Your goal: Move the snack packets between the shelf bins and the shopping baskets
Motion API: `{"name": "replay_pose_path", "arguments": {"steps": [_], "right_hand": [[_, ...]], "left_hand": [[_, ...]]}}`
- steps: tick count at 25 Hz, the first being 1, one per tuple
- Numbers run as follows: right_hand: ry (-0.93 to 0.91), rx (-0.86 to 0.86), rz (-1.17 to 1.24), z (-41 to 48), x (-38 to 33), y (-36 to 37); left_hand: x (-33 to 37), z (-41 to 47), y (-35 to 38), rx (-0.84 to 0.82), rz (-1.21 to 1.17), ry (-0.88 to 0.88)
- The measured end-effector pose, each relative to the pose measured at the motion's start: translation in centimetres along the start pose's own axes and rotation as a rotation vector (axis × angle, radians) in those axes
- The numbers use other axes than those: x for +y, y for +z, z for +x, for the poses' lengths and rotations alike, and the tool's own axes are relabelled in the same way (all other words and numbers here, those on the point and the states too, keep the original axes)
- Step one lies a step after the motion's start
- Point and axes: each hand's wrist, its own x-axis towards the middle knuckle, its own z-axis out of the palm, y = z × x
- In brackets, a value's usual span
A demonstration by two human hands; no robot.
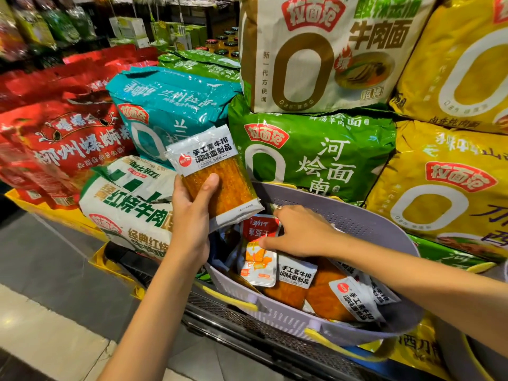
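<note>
My left hand (189,215) grips an orange snack packet with a white label (217,171), held upright above the left rim of a lilac perforated shopping basket (357,218). My right hand (299,232) reaches down into the basket, its fingers curled onto a small red-and-orange packet (258,259); whether it pinches the packet is unclear. Several more orange packets with white labels (330,295) lie in the basket bottom.
Big noodle multipacks are stacked all around the basket: green (316,158) behind it, yellow (450,188) to the right, white-green (129,207), teal (170,105) and red (63,141) to the left. A metal grid shelf edge (247,328) runs below. Tiled floor lies lower left.
</note>
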Motion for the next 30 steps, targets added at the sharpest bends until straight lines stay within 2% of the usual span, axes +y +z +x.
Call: {"name": "replay_pose_path", "arguments": {"steps": [3, 6, 10, 14, 19, 22, 30], "right_hand": [[0.011, -0.020, 0.045, -0.2, -0.5, 0.1], [0.029, -0.012, 0.217, -0.7, -1.2, 0.6], [0.151, -0.053, 0.555, -0.5, -1.8, 2.2], [0.244, -0.034, 0.709, 0.0, -1.7, 3.4], [0.236, 0.142, 0.679, -0.8, -2.1, 3.9], [0.317, 0.191, 0.689, -0.8, -2.5, 3.9], [0.259, 0.114, 0.446, -0.6, -1.5, 3.1]], "left_hand": [[0.0, 0.0, -0.1, -0.004, -0.007, 0.005], [-0.1, 0.1, -0.2, 0.009, -0.036, 0.009], [-0.1, 0.2, -0.3, 0.042, -0.096, 0.007], [0.0, 0.3, -0.4, 0.057, -0.145, -0.016], [0.0, 0.2, -0.4, 0.047, -0.120, -0.009], [0.0, 0.2, -0.4, 0.041, -0.123, -0.005], [0.1, 0.1, -0.3, 0.040, -0.106, -0.014]]}}
